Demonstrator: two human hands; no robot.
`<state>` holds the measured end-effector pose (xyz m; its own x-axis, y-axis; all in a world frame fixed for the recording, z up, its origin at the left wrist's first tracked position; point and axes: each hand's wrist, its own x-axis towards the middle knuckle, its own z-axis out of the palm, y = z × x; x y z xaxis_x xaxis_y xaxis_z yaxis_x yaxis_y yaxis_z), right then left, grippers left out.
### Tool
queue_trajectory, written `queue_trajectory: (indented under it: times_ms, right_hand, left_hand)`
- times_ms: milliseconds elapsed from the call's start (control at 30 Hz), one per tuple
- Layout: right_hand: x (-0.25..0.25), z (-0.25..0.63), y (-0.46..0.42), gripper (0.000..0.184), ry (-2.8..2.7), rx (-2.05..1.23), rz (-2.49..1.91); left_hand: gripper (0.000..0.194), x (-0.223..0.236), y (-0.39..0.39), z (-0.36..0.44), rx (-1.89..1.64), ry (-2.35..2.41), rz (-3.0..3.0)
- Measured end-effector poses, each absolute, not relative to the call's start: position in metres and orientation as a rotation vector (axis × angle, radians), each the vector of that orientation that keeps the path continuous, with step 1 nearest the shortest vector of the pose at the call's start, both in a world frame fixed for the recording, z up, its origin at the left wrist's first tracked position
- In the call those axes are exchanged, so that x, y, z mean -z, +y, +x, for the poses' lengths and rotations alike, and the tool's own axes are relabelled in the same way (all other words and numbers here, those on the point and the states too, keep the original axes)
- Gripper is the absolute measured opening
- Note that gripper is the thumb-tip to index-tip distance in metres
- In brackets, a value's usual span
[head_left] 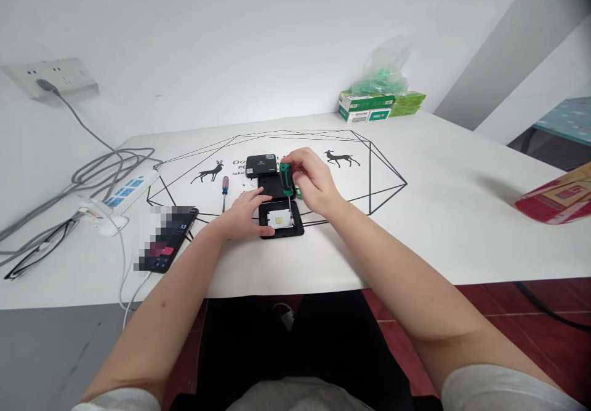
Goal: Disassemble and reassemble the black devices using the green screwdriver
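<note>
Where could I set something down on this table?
Bare white tabletop lies between the right forearm and the red printed object. It's crowded around the black rectangular case, and at left around the long white power strip.

Phone (179, 234) lying left on white table (415, 239), screen lit. Power strip (132, 189) beyond it, loose grey cable (82, 120) alongside, plugged into wall socket (64, 79). White cable (124, 257) dips over front edge. Green boxes (369, 104) at back wall (231, 48), plastic bag (385, 69) on top. Red packet (558, 199) far right.
</note>
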<state>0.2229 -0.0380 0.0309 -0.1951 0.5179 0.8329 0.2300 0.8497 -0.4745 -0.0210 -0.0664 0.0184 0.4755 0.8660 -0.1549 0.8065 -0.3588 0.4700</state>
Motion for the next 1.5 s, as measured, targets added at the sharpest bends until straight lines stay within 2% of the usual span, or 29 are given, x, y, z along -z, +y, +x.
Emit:
queue_trajectory:
  times_ms: [67, 167, 200, 367, 733, 867, 967, 1000, 1067, 1133, 1300, 1500]
  right_hand:
    - [-0.031, 0.222, -0.040, 0.018, -1.766, -0.383, -0.643]
    - [-0.031, 0.219, -0.043, 0.040, -1.729, -0.525, -0.728]
    - [-0.030, 0.218, -0.044, 0.042, -1.728, -0.566, -0.734]
    - [-0.029, 0.220, -0.045, 0.027, -1.763, -0.685, -0.668]
    - [-0.030, 0.222, -0.036, 0.035, -1.751, -0.207, -0.601]
    - [-0.032, 0.222, -0.038, 0.029, -1.712, -0.205, -0.597]
    - [-0.032, 0.221, -0.040, 0.012, -1.698, -0.290, -0.646]
    - [-0.032, 0.220, -0.041, 0.016, -1.690, -0.335, -0.686]
    - [-0.032, 0.218, -0.042, 0.034, -1.669, -0.430, -0.763]
    - [-0.031, 0.217, -0.043, 0.041, -1.657, -0.503, -0.789]
    - [-0.030, 0.220, -0.046, 0.024, -1.672, -0.612, -0.741]
    - [-0.031, 0.223, -0.041, 0.029, -1.736, -0.382, -0.628]
  left_hand:
    - [0.101, -0.019, -0.067, -0.021, -0.159, 1.385, 2.236]
    - [0.101, -0.019, -0.066, -0.021, -0.154, 1.375, 2.239]
    - [0.100, -0.019, -0.066, -0.022, -0.158, 1.371, 2.241]
    - [0.100, -0.018, -0.066, -0.022, -0.163, 1.374, 2.240]
    - [0.101, -0.019, -0.067, -0.022, -0.163, 1.378, 2.224]
    - [0.101, -0.017, -0.066, -0.023, -0.158, 1.382, 2.226]
    - [0.102, -0.017, -0.066, -0.023, -0.150, 1.380, 2.234]
    - [0.101, -0.017, -0.066, -0.022, -0.152, 1.378, 2.236]
    - [0.100, -0.019, -0.066, -0.022, -0.156, 1.376, 2.238]
    - [0.099, -0.020, -0.067, -0.022, -0.160, 1.374, 2.235]
    - [0.100, -0.020, -0.067, -0.022, -0.161, 1.373, 2.228]
    - [0.100, -0.018, -0.066, -0.022, -0.177, 1.373, 2.233]
